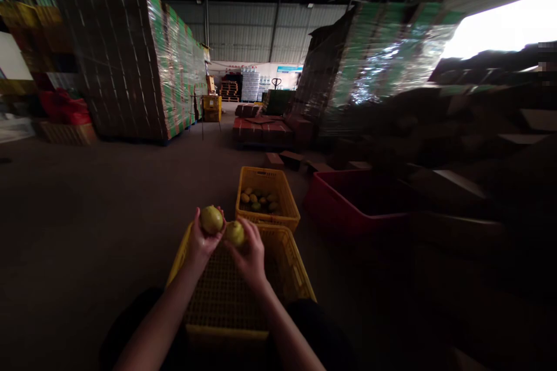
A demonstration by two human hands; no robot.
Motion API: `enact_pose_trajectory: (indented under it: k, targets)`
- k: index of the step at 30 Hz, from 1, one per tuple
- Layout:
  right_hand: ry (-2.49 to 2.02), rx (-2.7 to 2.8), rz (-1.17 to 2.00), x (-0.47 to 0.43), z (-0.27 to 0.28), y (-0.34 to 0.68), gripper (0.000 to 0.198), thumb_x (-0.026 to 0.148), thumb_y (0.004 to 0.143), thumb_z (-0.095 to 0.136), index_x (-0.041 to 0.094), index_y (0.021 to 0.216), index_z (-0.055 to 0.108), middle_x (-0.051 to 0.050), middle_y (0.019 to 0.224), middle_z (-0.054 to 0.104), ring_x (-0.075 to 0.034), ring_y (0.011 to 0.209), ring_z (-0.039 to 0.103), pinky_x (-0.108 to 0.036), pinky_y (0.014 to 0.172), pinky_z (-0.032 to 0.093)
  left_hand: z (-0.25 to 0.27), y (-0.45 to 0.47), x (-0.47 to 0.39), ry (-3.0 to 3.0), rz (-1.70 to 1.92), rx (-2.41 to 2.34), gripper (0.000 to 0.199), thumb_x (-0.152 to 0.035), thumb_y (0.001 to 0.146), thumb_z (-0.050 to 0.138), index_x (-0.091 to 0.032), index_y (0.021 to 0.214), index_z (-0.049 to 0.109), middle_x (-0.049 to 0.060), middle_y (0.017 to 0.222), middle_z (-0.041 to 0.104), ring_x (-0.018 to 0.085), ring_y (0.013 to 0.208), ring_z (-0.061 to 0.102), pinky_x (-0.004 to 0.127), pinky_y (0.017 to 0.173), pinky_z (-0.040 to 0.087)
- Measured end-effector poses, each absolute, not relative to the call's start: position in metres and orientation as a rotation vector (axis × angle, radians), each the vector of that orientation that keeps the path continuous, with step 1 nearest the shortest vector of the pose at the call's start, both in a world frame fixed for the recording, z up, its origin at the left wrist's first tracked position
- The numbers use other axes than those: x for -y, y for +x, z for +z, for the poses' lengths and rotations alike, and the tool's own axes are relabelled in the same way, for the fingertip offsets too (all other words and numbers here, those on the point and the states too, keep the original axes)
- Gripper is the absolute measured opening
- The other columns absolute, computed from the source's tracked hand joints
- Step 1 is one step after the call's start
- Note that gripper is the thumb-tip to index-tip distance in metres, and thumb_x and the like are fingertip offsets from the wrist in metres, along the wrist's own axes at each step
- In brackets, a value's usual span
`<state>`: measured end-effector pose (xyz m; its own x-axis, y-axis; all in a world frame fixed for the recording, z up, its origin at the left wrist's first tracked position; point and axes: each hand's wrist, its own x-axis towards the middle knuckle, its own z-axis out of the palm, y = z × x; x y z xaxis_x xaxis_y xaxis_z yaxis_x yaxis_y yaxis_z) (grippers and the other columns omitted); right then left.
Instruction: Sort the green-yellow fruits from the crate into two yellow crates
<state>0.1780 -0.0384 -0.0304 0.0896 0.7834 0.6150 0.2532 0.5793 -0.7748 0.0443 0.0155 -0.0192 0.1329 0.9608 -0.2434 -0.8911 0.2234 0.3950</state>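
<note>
In my left hand (202, 242) rests a round yellow-green fruit (211, 219), with the fingers curled around its underside and sides. A second, similar fruit (235, 233) is held between the thumb and fingers of my right hand (254, 255), close beside the first. Both hands are above the far end of a yellow plastic crate (217, 295) with a slatted bottom. Just beyond it stands another yellow crate (285, 194), holding several yellow and greenish fruits (253, 199). The exact kind of fruit is hard to tell in the dim light.
To the right is a large red bin (343, 197), with dark cartons (452, 182) heaped past it. Tall wrapped pallet stacks rise at left (117, 64) and right (361, 64). Flat reddish cartons (263, 129) lie on a pallet between them.
</note>
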Motion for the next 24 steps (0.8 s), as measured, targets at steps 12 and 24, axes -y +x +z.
enact_pose_trajectory:
  k: [12, 24]
  targets:
    - [-1.013, 0.797, 0.906, 0.027, -0.032, 0.179, 0.038, 0.044, 0.065, 0.076, 0.019, 0.091, 0.066, 0.000, 0.079, 0.067, -0.016, 0.071, 0.060, -0.026, 0.067, 0.049, -0.017, 0.064, 0.006, 0.268, 1.198, -0.592, 0.021, -0.027, 0.090, 0.051, -0.015, 0.101, 0.064, 0.007, 0.080, 0.073, 0.017, 0.072, 0.070, 0.030, 0.070, 0.057]
    - [-0.854, 0.749, 1.205, 0.028, -0.033, 0.182, 0.023, 0.042, 0.065, 0.070, 0.020, 0.070, 0.066, 0.002, 0.069, 0.065, -0.015, 0.065, 0.056, -0.026, 0.064, 0.046, -0.037, 0.068, 0.008, 0.220, 1.138, -0.433, 0.041, -0.034, 0.086, 0.046, -0.007, 0.110, 0.065, 0.013, 0.089, 0.073, 0.027, 0.100, 0.067, 0.036, 0.088, 0.051]
